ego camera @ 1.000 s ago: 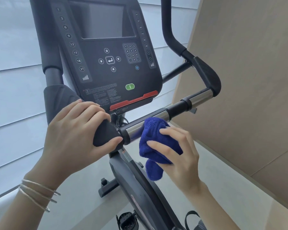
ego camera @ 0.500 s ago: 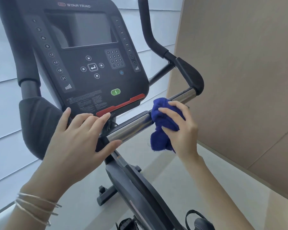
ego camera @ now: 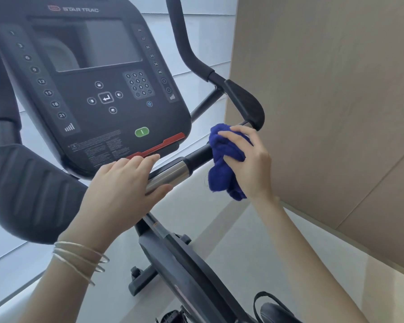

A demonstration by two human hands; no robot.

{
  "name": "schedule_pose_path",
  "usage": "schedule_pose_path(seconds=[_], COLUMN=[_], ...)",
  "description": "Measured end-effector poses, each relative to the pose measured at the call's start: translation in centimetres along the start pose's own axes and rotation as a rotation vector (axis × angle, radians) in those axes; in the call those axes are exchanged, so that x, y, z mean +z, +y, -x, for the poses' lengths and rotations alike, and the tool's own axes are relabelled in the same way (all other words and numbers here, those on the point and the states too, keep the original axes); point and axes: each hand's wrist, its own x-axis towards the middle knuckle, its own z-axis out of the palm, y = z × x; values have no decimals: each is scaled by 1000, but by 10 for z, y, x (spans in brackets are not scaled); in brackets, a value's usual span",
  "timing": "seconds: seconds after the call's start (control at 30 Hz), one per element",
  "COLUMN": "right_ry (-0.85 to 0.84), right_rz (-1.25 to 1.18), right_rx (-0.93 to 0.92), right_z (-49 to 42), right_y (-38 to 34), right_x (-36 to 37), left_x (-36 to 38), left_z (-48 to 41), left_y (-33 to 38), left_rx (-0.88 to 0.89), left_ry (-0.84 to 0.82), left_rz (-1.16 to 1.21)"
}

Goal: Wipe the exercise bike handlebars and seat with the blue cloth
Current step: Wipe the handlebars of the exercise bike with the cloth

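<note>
The exercise bike's handlebar (ego camera: 173,171) runs from lower left to upper right, part chrome, part black. My right hand (ego camera: 250,159) grips the crumpled blue cloth (ego camera: 222,166) and presses it around the bar near its right end, just below the black elbow pad (ego camera: 245,103). My left hand (ego camera: 121,192) rests over the bar's middle, below the console, fingers loosely curled on the chrome section. The seat is out of view.
The black console (ego camera: 98,89) with screen and keypad fills the upper left. A ribbed black pad (ego camera: 28,190) sits at far left. A beige wall panel (ego camera: 336,101) stands close on the right. The bike frame (ego camera: 184,264) and a pedal strap (ego camera: 273,306) lie below.
My right hand has slid the blue cloth along the bar from its middle toward the right end. My left hand has loosened from a firm grip on the bar.
</note>
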Motion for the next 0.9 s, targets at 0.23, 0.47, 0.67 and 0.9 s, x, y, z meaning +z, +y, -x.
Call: schedule_pose_path(seconds=[0.23, 0.47, 0.67, 0.9], right_ry=[67, 80, 96, 42], right_rz=[89, 22, 143, 77], right_rx=[-29, 107, 23, 81], right_z=[2, -14, -3, -26], right_y=[7, 32, 31, 45], right_x=[3, -2, 1, -4], left_x=[3, 11, 26, 25], left_z=[3, -34, -61, -68], left_y=[5, 32, 49, 50], left_rx=[14, 78, 132, 157], left_ry=[45, 89, 104, 68], left_rz=[-14, 30, -39, -81])
